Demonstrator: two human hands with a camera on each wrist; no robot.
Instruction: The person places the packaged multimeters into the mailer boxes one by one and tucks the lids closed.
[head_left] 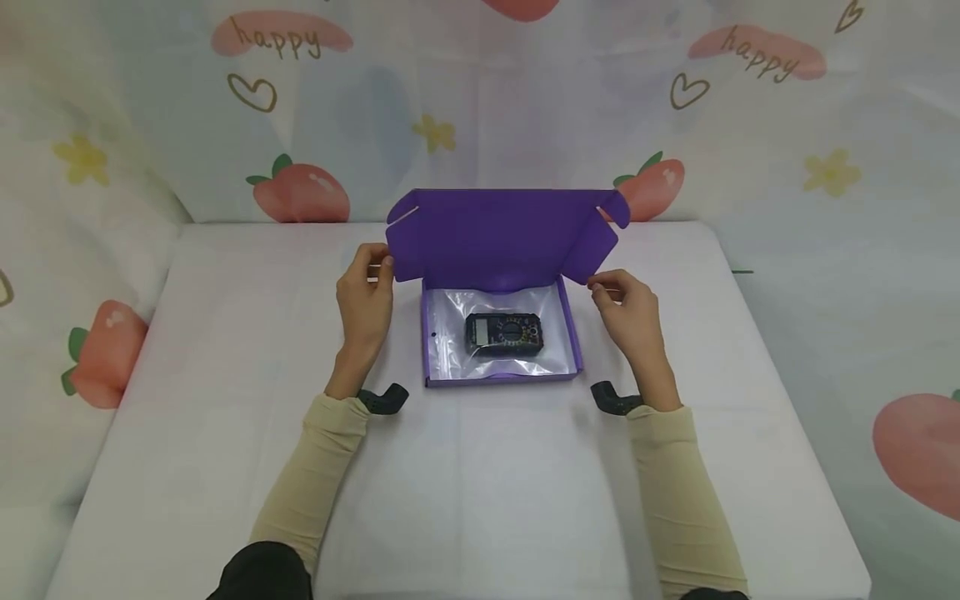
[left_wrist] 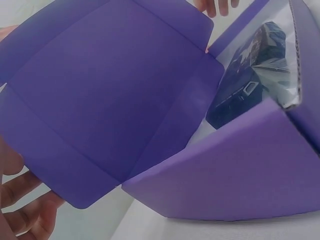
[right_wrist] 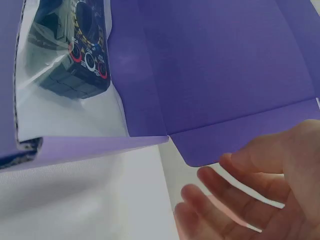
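A purple cardboard mailer box (head_left: 428,350) stands in the middle of the table with its lid (head_left: 491,237) raised. Inside lies a black multimeter (head_left: 512,333) in a clear plastic bag (head_left: 450,312), its dial and display facing up. The left hand (head_left: 365,304) pinches the lid's left side flap between thumb and fingers. At the opposite side, the right hand (head_left: 632,321) pinches the lower edge of the right side flap. In the right wrist view its thumb and index finger (right_wrist: 215,182) meet at that edge, with the other fingers loosely bent.
A white cloth covers the table (head_left: 517,492). Black wrist-worn devices (head_left: 384,399) jut inward from both wrists, in front of the box. Behind the table hangs a printed backdrop (head_left: 517,108), close to the raised lid.
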